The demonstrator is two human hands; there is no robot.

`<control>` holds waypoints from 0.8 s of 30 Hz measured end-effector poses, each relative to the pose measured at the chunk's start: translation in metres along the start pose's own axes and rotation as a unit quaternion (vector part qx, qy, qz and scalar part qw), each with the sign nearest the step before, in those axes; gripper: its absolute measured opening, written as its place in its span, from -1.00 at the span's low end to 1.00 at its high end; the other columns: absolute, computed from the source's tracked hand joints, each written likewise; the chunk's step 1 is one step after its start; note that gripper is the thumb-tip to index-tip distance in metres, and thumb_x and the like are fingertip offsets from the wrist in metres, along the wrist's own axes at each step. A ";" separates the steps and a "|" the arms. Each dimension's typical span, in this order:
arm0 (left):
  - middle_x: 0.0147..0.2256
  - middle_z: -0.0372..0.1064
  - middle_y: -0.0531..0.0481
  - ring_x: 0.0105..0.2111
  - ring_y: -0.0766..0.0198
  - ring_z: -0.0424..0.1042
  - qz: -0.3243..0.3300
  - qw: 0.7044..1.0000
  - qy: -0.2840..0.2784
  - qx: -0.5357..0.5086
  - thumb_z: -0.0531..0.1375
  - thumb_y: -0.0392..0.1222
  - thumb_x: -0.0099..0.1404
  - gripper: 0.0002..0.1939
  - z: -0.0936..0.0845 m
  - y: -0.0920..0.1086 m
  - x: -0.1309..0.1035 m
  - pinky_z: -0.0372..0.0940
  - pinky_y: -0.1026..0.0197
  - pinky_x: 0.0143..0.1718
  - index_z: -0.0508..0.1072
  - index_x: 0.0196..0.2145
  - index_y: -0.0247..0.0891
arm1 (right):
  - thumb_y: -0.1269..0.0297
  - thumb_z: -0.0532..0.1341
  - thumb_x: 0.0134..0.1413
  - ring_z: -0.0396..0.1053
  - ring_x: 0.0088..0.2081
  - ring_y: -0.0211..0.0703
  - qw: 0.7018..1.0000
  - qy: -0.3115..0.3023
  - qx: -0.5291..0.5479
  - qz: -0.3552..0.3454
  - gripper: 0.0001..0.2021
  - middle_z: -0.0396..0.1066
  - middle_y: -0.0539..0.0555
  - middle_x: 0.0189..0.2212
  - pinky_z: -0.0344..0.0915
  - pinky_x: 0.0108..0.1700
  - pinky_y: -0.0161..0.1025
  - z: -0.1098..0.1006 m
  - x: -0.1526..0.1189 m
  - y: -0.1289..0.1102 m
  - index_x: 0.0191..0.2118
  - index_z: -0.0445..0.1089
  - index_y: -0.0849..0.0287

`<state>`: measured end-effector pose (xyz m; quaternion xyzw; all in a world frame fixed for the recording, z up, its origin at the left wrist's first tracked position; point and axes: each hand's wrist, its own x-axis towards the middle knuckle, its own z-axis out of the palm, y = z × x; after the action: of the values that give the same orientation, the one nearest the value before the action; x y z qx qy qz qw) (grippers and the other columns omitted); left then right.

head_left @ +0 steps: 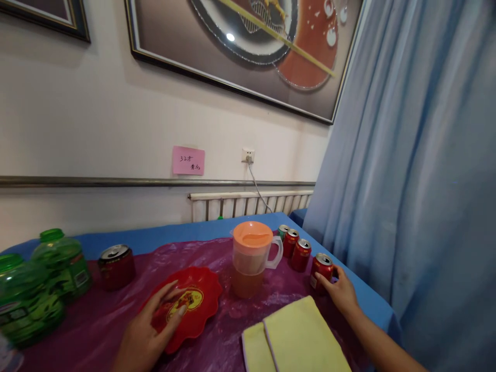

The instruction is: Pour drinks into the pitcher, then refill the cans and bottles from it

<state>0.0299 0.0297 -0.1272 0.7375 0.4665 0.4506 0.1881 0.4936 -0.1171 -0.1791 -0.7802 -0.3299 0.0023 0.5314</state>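
A lidded pitcher [250, 263] stands between a red plate [207, 312] and three cans [301, 256]; a folded yellow cloth [300, 336] lies nearer, green bottles [62, 268] on the counter's [374, 297] left. Behind, a pink note [188, 160] reads "32", the rest unclear. The left hand [151, 325] spreads over the plate, contact uncertain; the right hand [341, 292] clasps a red can [322, 266] near the counter's right edge.

- Plate [211, 297]: red, yellow emblem in the middle
- Front can [322, 262]: red body, silver top
- Pitcher [251, 262]: see-through, with an orange lid [252, 235]; the liquid [246, 285] amber
- Cloth [306, 333]: yellow, purple-edged
- Sheet [219, 330]: glossy purple
- Bench [155, 236]: blue
- Bottles [62, 263]: green
- Curtain [418, 155]: pale blue
- Note [188, 160]: pink, dark handwriting
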 end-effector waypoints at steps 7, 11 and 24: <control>-0.10 0.62 -0.05 -0.08 0.04 0.60 0.006 1.000 -0.006 0.007 0.16 0.21 0.24 -0.44 0.002 -0.017 0.004 0.48 0.11 -0.02 0.41 0.11 -0.11 | -0.14 0.38 -0.24 0.53 -0.12 0.21 1.000 0.003 0.028 0.008 -0.38 0.57 0.21 -0.15 0.41 -0.06 0.01 0.025 0.005 0.004 -0.09 0.42 0.18; -0.10 0.63 -0.03 -0.10 0.06 0.62 0.020 0.999 -0.026 0.009 0.18 0.19 0.22 -0.45 0.002 -0.032 0.007 0.49 0.13 -0.03 0.42 0.09 -0.10 | -0.14 0.37 -0.23 0.53 -0.09 0.22 0.999 -0.007 0.029 0.015 -0.36 0.56 0.24 -0.13 0.42 -0.06 0.01 0.027 0.000 -0.001 -0.05 0.40 0.19; -0.23 0.64 -0.07 -0.21 0.11 0.63 -0.026 0.999 0.015 -0.041 0.18 0.02 0.22 -0.61 -0.005 -0.003 0.000 0.50 0.10 -0.08 0.49 -0.06 -0.21 | -0.36 0.25 -0.13 0.43 -0.47 -0.02 0.992 -0.050 0.104 0.056 -0.47 0.45 0.03 -0.52 0.39 -0.45 -0.20 0.000 -0.101 -0.024 -0.39 0.40 0.07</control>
<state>0.0238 0.0302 -0.1270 0.7100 0.4698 0.4749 0.2227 0.4025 -0.1638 -0.1940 -0.7366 -0.3097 0.1054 0.5919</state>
